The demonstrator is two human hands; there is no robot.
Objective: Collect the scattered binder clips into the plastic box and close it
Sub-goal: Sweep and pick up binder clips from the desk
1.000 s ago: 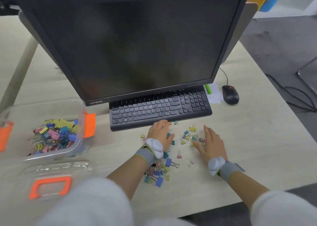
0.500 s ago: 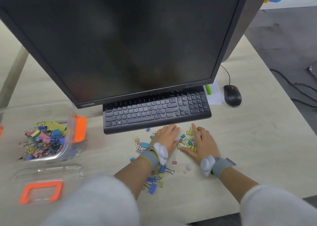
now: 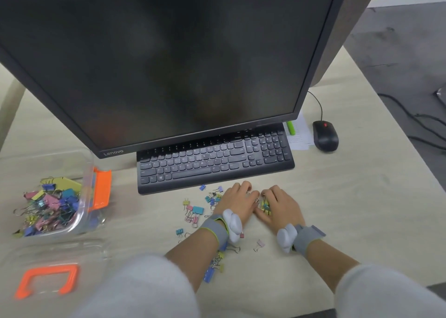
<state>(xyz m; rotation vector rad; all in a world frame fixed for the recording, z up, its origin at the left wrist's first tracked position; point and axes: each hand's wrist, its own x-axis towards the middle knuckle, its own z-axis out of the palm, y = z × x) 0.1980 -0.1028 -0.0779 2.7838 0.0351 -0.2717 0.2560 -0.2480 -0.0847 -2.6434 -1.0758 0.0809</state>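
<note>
1. The left hand (image 3: 237, 203) and the right hand (image 3: 280, 206) lie side by side on the worktop (image 3: 350, 209), just in front of the keyboard (image 3: 214, 163), with their fingertips almost touching each other.
2. Both hands are cupped palm down with curled fingers; between them a small heap of binder clips (image 3: 265, 205) is pressed together. I cannot tell whether either hand really pinches a clip.
3. More loose binder clips (image 3: 194, 211) lie scattered on the worktop left of the left hand, and some others (image 3: 213, 267) lie under the left forearm, toward the near edge.
4. One pink clip (image 3: 259, 245) lies alone between the two wrists.
5. The clear plastic box (image 3: 85, 197) stands near the left edge of the worktop, open, with an orange latch (image 3: 102, 188) on its right side and many coloured clips inside.
6. Its clear lid (image 3: 55, 257) with an orange handle (image 3: 45, 280) lies flat in front of the box, near the left front corner.
7. A monitor (image 3: 169, 59) stands behind the keyboard, and a black mouse (image 3: 325, 136) is right of it.
</note>
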